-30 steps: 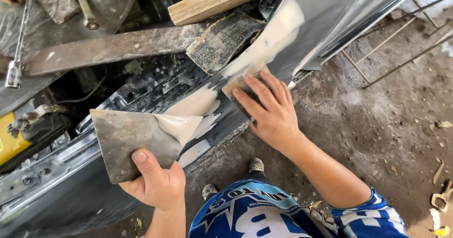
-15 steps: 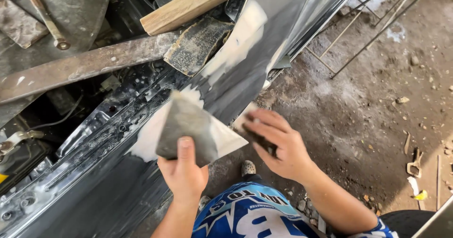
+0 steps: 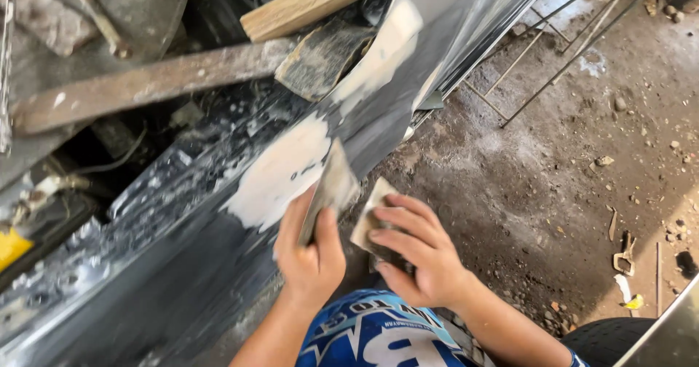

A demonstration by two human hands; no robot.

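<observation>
- Turned on edge since half a second ago, the flat metal spreader now shows only its thin side, where earlier its broad grey face lay against the panel.
- Left hand, fingers curled and thumb pressed along the blade, pinches the spreader's lower end; the blade's tip touches the dark shiny body panel beside the patch of pale filler.
- Right hand, just at 3 o'clock of the left, grips a smaller putty knife with fingers folded over it, its pale smeared blade pointing toward 11 o'clock and nearly meeting the spreader.
- A second streak of filler runs up the panel toward 1 o'clock.
- At 12 o'clock of the hands, a wooden block and a rusty flat bar lie across the cluttered space behind the panel.
- Bare dirt ground spreads at 3 o'clock, with thin wire rods lying on it.
- The person's blue printed shirt fills the bottom edge at 6 o'clock.
</observation>
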